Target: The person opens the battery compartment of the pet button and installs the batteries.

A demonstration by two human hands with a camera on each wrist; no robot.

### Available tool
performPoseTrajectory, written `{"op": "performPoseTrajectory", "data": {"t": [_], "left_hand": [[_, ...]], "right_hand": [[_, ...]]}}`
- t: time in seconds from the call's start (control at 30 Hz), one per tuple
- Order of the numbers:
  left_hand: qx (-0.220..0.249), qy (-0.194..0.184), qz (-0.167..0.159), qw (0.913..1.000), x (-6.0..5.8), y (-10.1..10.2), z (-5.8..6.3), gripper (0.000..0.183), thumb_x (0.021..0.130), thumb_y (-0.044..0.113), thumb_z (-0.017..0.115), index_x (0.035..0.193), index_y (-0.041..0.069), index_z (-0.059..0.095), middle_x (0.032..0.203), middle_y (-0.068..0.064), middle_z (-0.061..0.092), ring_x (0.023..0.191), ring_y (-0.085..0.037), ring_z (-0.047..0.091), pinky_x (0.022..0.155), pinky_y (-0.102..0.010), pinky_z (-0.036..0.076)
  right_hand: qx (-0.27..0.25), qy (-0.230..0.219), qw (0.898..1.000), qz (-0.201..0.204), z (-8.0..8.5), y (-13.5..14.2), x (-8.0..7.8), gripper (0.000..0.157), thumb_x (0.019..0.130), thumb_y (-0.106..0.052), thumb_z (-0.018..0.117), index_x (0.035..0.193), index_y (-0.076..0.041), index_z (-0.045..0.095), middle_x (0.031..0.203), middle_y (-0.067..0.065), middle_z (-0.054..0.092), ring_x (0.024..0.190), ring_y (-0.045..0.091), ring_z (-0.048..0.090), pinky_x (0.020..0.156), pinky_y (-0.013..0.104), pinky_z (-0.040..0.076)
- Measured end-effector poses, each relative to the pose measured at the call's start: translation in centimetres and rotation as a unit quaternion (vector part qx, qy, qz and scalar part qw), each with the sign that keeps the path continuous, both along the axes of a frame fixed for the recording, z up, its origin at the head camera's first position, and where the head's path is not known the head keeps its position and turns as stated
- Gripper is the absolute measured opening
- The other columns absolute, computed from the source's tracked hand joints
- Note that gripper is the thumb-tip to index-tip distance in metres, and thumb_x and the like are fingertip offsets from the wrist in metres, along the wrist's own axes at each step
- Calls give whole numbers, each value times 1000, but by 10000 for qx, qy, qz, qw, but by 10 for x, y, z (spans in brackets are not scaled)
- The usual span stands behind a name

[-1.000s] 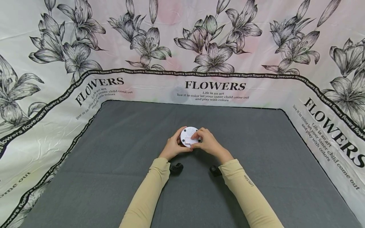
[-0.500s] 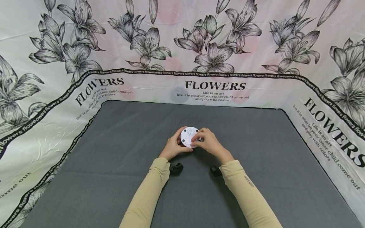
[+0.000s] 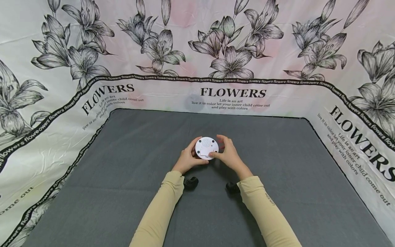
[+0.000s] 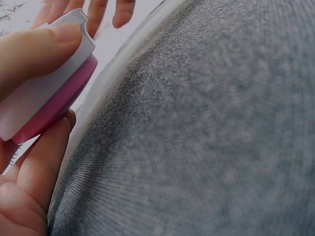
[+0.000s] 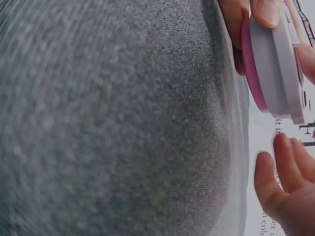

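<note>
A round white device with a pink far side is held up above the grey surface. Its white face shows a patch of small holes, dark round feet and a battery cover near the lower edge. My left hand grips it from the left; in the left wrist view the thumb lies on the white part and fingers support the pink side. The thumb of my right hand presses on the cover's right part, while its other fingers are spread away from the device.
A grey cloth covers the work surface. White fabric with printed flowers and lettering rises around its back and sides. Black pieces stick out at both wrists, beside the beige sleeves.
The right fingers, bunched together over the cover earlier, have spread up and away, leaving the thumb on it. More of the white face shows now. The left hand and the device have stayed in place.
</note>
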State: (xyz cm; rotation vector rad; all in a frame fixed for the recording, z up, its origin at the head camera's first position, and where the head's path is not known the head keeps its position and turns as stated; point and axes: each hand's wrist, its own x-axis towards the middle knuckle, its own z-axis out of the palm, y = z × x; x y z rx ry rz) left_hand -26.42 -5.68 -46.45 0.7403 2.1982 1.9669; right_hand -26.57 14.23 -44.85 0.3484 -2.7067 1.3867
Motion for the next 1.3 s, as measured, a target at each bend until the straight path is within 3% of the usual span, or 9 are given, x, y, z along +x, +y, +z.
{"op": "performPoseTrajectory", "data": {"t": [0.1,0.23,0.47,0.63,0.77,0.9,1.07,1.2,1.3], "left_hand": [[21,7,-8,10000,0,1,0,92,70,0,80,145,16,29,134,-13,46,105,-19,56,80,-37,49],[39,-2,-35,10000,-1,1,0,92,70,0,80,145,15,29,133,-13,47,105,-19,57,79,-36,49],[53,-11,-94,9999,-1,3,0,92,69,-2,80,145,14,30,134,-12,46,107,-19,55,81,-38,48],[19,15,-130,9999,-1,4,-1,93,68,-1,81,144,16,31,134,-12,46,107,-19,55,82,-41,47],[-63,0,-161,9999,-1,4,-2,93,69,0,81,145,16,29,135,-13,45,108,-19,54,82,-38,48],[-60,-186,-113,9997,0,2,-2,95,69,-2,80,145,11,24,135,-15,45,105,-21,57,81,-36,48],[-128,-331,-2,9994,0,2,-1,87,70,-2,80,135,3,22,129,-18,50,102,-22,59,82,-37,48],[-311,-215,-182,9991,0,4,2,85,72,2,79,136,3,23,128,-19,50,106,-23,58,84,-37,47],[-297,-190,-356,9987,0,4,5,84,74,6,78,141,4,26,132,-17,47,114,-24,52,89,-39,44]], "right_hand": [[-123,-384,9992,34,0,0,1,80,78,-24,77,141,-2,33,126,19,46,106,30,52,81,43,45],[-212,-725,9970,136,2,0,2,72,81,-24,74,138,-1,37,126,16,51,107,27,55,82,41,46],[-608,-972,9933,158,6,-1,4,66,81,-12,73,134,2,38,123,20,51,102,30,56,68,32,52],[-612,-931,9938,42,5,-1,4,63,79,-10,75,130,2,40,118,18,51,100,30,55,69,32,51],[-315,-891,9955,-87,3,0,4,62,78,-15,76,129,-2,43,111,15,54,88,25,57,65,31,51],[25,-1153,9933,-78,4,-1,4,66,79,-22,75,134,-8,40,94,13,59,68,19,61,57,31,50],[-415,-1658,9853,-24,8,-3,3,71,81,-17,74,138,-2,34,79,14,59,57,21,64,54,33,52],[-618,-1764,9823,-96,10,-1,4,69,81,-12,73,134,6,34,78,15,60,57,21,64,54,33,52],[-579,-1734,9829,-224,11,3,4,64,84,-18,71,133,5,36,81,15,61,59,21,65,56,33,52]]}}
